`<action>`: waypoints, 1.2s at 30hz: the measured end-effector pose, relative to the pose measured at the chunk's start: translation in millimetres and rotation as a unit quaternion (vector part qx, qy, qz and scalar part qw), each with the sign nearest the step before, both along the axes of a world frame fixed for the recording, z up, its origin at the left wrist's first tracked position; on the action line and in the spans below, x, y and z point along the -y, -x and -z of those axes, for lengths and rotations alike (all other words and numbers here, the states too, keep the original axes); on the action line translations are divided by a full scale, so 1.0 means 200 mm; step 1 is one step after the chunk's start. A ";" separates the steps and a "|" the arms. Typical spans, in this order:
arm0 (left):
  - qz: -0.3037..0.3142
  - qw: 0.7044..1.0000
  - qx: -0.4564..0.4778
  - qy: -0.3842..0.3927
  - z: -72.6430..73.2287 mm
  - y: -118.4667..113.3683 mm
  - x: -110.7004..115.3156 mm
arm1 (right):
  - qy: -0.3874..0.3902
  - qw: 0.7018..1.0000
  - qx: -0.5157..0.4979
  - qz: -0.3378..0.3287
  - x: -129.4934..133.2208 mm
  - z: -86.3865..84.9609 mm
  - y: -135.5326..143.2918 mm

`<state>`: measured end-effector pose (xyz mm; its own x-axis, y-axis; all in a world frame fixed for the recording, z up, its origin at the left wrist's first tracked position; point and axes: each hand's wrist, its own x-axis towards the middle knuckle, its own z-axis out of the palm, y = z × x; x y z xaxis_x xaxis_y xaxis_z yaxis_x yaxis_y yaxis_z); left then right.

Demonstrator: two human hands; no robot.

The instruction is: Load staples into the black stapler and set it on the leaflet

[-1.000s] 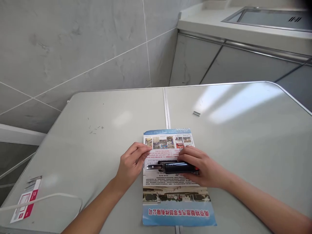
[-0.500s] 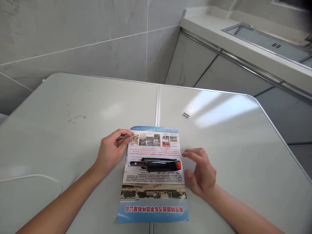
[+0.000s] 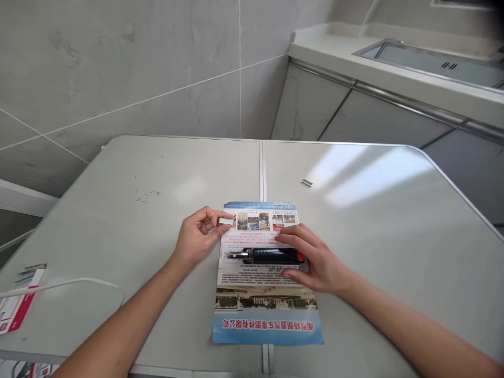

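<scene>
A printed flyer [image 3: 268, 332] with blue ends, photos and upside-down red and black text lies on the table. Across its middle rests a stapler [image 3: 275, 256] with a black handle and an orange end at the right. My left hand [image 3: 199, 233] pinches the flyer's upper left edge between thumb and index finger. A small pale patch [image 3: 226, 221] at those fingertips looks like a bent paper edge, though I cannot be sure. Fingers and thumb of my right hand [image 3: 315, 258] are apart on either side of the stapler's orange end.
Two short strips of staples [image 3: 306, 182] lie beyond the flyer. Loose staples [image 3: 146, 196] are scattered at the back left. At the left are a white cable [image 3: 84, 281] and a red-and-white package [image 3: 21, 310]. A counter with a sink [image 3: 429, 60] stands behind right.
My right hand has moved left from beside the flyer to around the stapler's orange end. The left hand stays at the flyer's edge, where a pale patch now shows. The view has shifted.
</scene>
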<state>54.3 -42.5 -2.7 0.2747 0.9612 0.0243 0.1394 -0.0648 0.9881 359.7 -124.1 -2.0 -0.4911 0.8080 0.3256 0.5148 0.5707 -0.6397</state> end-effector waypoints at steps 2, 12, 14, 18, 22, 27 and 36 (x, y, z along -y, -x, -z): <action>0.029 1.000 0.000 0.003 -0.01 0.00 0.03 | -0.002 0.999 0.038 -0.032 -0.01 0.02 0.01; 0.173 0.982 -0.073 -0.013 -0.04 0.03 0.11 | -0.021 0.999 0.035 -0.021 -0.02 0.06 0.02; 0.188 0.977 -0.096 -0.018 -0.05 0.03 0.11 | -0.014 0.999 0.034 -0.022 -0.02 0.06 0.02; 0.203 0.974 -0.091 -0.050 -0.08 0.03 0.13 | -0.014 0.999 0.032 -0.023 -0.01 0.07 0.01; 0.205 0.970 -0.095 -0.092 -0.07 0.01 0.14 | -0.009 0.999 0.028 -0.025 -0.01 0.07 0.01; 0.201 0.967 -0.102 -0.117 -0.05 0.00 0.13 | -0.006 0.999 0.027 -0.021 -0.01 0.06 0.01; 0.214 0.963 -0.090 -0.133 -0.05 0.00 0.13 | -0.008 1.000 0.016 -0.024 -0.01 0.07 0.01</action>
<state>54.3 -67.7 7.9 0.6680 0.7247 0.1688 0.2116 -0.4025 0.8906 356.8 -121.4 -15.8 -0.5395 0.7780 0.3220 0.5061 0.6052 -0.6145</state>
